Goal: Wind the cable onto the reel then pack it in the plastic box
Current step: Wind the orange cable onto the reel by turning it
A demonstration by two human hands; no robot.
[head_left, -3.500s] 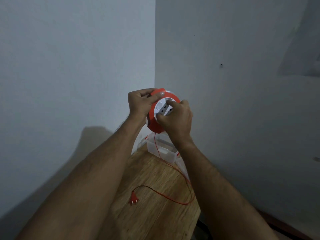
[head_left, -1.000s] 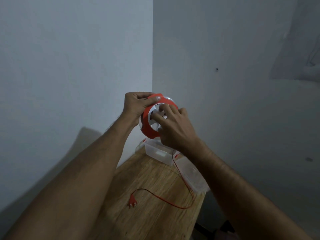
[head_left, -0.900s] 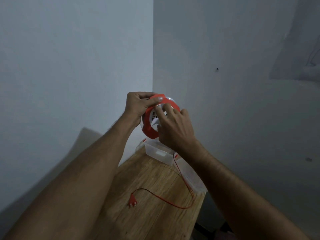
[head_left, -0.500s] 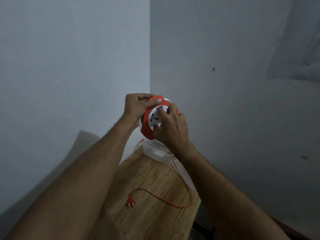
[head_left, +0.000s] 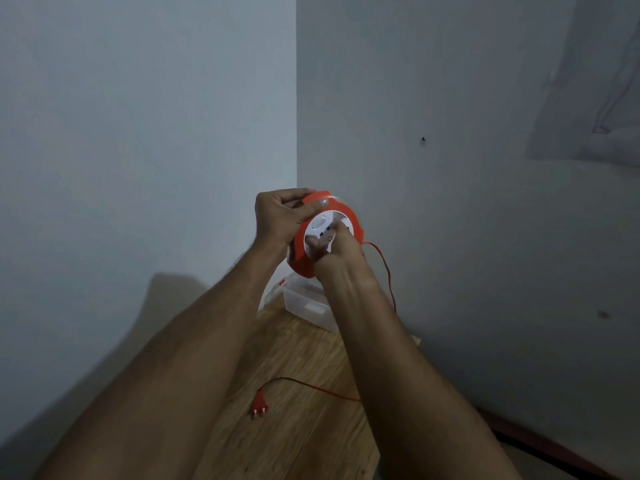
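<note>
I hold a round orange cable reel [head_left: 351,216] with a white socket face in the air above the table's far end. My left hand [head_left: 277,216] grips its upper left rim. My right hand [head_left: 337,252] presses its fingers on the white centre face. A thin red cable [head_left: 387,271] leaves the reel on the right, drops behind my right forearm and runs across the table to a red two-pin plug [head_left: 259,407] lying flat. The clear plastic box [head_left: 304,304] stands below the reel in the corner, partly hidden by my right arm.
The narrow wooden table [head_left: 301,434] sits in a corner between two pale walls. A small dark nail or hook [head_left: 423,140] sticks out of the right wall. The table's right edge drops off to the floor near my right forearm.
My right hand has turned round on the white face, wrist now lower. The cable now loops out to the right of the reel. The loose run on the table looks shorter.
</note>
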